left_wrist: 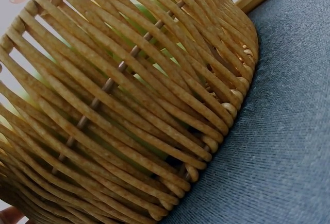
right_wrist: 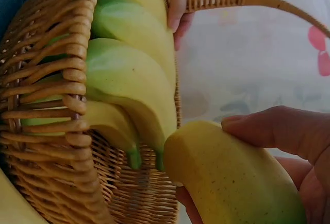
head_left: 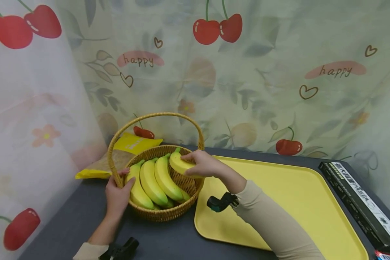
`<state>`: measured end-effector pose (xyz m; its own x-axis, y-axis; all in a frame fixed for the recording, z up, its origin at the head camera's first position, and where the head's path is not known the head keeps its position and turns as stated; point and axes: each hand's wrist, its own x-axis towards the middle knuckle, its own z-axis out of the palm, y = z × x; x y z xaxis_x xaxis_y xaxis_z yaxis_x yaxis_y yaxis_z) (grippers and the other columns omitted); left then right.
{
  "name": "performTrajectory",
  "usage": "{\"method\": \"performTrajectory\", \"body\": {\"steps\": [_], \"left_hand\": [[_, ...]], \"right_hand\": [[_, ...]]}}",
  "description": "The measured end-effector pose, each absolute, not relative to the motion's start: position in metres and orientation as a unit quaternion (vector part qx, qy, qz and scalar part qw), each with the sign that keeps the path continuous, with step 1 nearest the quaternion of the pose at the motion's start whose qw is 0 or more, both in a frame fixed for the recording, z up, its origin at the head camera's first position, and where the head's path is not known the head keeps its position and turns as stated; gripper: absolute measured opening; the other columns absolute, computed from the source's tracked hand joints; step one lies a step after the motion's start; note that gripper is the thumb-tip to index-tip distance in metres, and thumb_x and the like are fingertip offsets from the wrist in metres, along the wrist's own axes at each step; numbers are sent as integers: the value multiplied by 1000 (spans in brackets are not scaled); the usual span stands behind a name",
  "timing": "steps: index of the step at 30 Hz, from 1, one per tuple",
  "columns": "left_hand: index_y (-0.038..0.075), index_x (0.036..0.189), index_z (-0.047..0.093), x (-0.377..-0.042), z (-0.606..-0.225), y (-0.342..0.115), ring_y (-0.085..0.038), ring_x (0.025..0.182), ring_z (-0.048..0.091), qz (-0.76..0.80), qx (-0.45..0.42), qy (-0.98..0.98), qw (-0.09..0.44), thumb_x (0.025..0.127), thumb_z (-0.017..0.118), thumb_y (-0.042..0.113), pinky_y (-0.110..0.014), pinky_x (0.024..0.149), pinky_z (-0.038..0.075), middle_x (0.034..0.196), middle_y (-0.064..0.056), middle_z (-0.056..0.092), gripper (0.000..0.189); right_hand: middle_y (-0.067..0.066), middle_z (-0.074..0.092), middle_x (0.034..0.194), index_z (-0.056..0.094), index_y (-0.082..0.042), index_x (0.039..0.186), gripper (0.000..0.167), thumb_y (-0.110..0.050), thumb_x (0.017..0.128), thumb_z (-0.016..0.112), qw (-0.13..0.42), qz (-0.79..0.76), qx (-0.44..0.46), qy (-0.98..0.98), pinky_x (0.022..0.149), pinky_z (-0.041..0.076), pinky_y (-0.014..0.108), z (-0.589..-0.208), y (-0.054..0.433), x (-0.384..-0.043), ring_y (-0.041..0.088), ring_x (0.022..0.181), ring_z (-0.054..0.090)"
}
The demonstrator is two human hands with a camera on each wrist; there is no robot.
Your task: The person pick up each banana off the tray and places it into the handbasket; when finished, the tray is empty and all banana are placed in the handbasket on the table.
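Observation:
A round wicker basket (head_left: 160, 215) with a tall arched handle stands on the dark tabletop. Several yellow bananas (head_left: 152, 182) with greenish ends lie side by side in its left part. My left hand (head_left: 116, 196) grips the basket's left rim at the foot of the handle, thumb on the near side. At the right side of the basket, my right hand (head_left: 208, 167) holds one banana (right_wrist: 232, 177) between thumb and fingers. In the right wrist view this banana is tilted, apart from the hand on the rim. The left wrist view shows mostly the basket's woven side (left_wrist: 118, 95).
To the right lies a large yellow tray (head_left: 286, 202), its left edge close beside the basket. A long black box (head_left: 357, 202) stands past the tray. Behind the basket is a yellow and brown packet (head_left: 134, 143). A printed curtain (head_left: 247, 90) hangs behind everything.

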<state>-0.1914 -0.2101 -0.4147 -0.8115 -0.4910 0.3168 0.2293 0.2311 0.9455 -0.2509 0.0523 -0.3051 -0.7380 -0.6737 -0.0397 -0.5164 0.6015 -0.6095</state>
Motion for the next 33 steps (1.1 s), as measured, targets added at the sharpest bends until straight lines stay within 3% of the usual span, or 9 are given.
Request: {"method": "performTrajectory", "body": {"steps": [4,7,11,14,16,26,33], "left_hand": [[-4,107,59,-191,-414,-209,8,99,51,-614,90,-727,295,83,66,4,-4,86,39,109,0,61,26],[-4,107,58,-192,-414,-209,7,100,51,-613,92,-728,293,83,66,4,-4,86,39,110,-2,61,27],[-4,107,58,-192,-415,-209,7,101,51,-611,93,-731,290,83,66,5,-4,86,39,114,-6,61,27],[-3,107,59,-192,-415,-209,7,101,51,-611,94,-731,289,83,66,6,-4,86,39,115,-8,61,27],[-3,107,59,-192,-415,-209,7,101,50,-610,94,-732,288,84,66,6,-4,86,39,116,-9,61,26],[-4,108,58,-190,-411,-208,8,101,50,-614,96,-730,284,84,65,5,-4,87,39,111,-2,60,26],[-4,107,57,-189,-411,-208,7,101,50,-617,98,-728,282,84,65,4,-4,87,39,109,0,60,26]], "right_hand": [[12,61,118,48,-2,134,54,-11,83,65,135,-296,-308,894,63,37,22,-310,43,-258,13,69,45],[15,54,132,48,-2,134,54,-10,83,65,139,-303,-292,896,66,38,23,-313,38,-262,15,75,49],[16,52,134,48,-1,133,55,-10,82,66,140,-301,-286,899,75,43,26,-317,33,-263,19,93,56],[15,50,136,48,-1,134,56,-11,82,66,140,-290,-286,903,84,44,28,-319,28,-263,21,111,54],[15,50,137,47,-1,134,56,-11,82,65,144,-285,-287,903,86,44,29,-321,25,-263,23,115,53],[17,44,141,39,2,139,63,-11,83,65,177,-245,-283,910,99,41,36,-329,15,-267,28,126,46],[19,45,139,39,3,139,59,-8,85,60,193,-226,-295,908,93,41,32,-333,6,-268,27,120,49]]}}
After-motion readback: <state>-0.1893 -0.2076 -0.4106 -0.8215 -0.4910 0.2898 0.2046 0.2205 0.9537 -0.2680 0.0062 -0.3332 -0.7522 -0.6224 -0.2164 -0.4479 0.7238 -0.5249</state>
